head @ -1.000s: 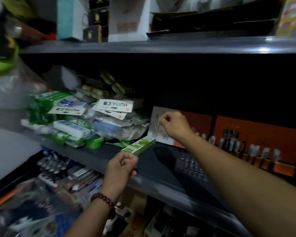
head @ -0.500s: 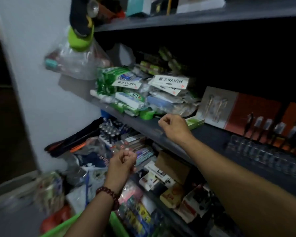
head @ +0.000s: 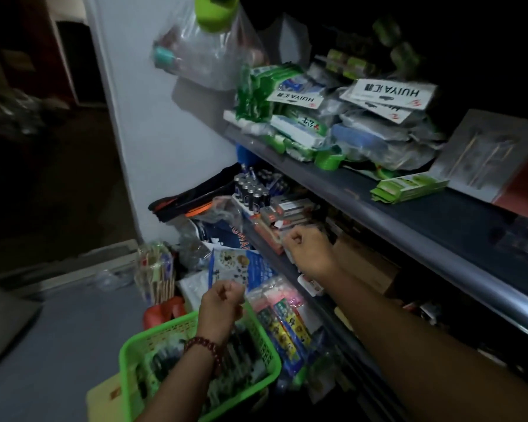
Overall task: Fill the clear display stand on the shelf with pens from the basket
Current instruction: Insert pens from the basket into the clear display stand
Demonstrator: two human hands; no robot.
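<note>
A green plastic basket [head: 134, 354] sits low at the bottom left, with dark pens [head: 165, 363] lying inside. My left hand [head: 221, 306], fingers curled into a fist with nothing visible in it, hovers over the basket's far rim. My right hand [head: 310, 251] is also closed and apparently holding nothing, in front of the lower shelf, well below the grey shelf [head: 409, 220]. The clear display stand [head: 521, 239] shows only faintly at the right edge of that shelf.
Green and white packets [head: 302, 129] pile up on the shelf's left part, and a flat green box [head: 409, 187] lies near its front. Batteries [head: 252, 190] and small boxes crowd the lower shelf. A plastic bag [head: 205, 53] hangs on the white wall.
My view has swung down and left, from the shelf to the basket. Both hands dropped from shelf height; the right left the stand area, the left reached over the basket.
</note>
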